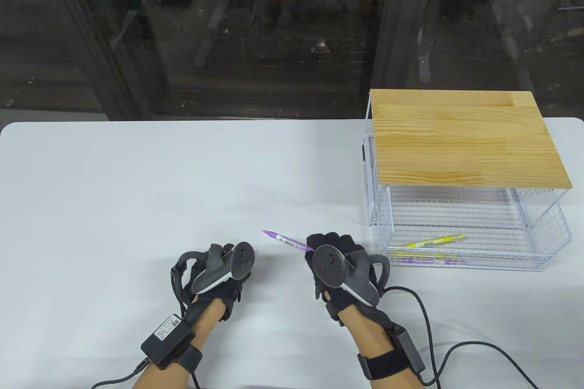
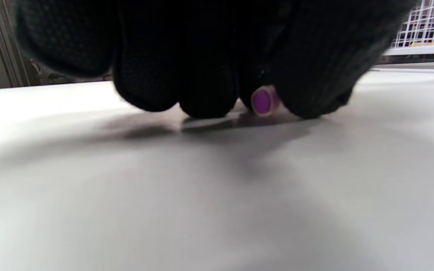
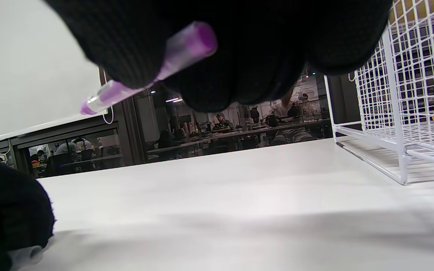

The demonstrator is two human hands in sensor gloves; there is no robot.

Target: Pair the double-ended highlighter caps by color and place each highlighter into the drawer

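- Table view: the right hand (image 1: 340,266) grips a purple highlighter (image 1: 286,240) above the counter (image 1: 137,188), its exposed fine tip pointing away to the left.
- The left hand (image 1: 219,275) sits low on the counter, well apart from the right; from above its fingers are hidden under the tracker.
- Left wrist view: the left hand's fingers curl down to the counter and pinch a small purple cap (image 2: 262,101), its round end facing the camera.
- Right wrist view: the highlighter's translucent purple barrel runs between the curled fingers (image 3: 126,45), with the wire drawer (image 3: 401,113) just to the right.
- The wire drawer stands pulled out under a wooden top (image 1: 465,138); a yellow highlighter (image 1: 433,241) and a purple one (image 1: 429,260) already lie in it.
- Step in hand, as I judge it: capping the purple highlighter's bare end with the matching cap.
- Next, the hands need to meet, cap mouth lined up with the tip and pushed on; then the highlighter goes to the drawer.
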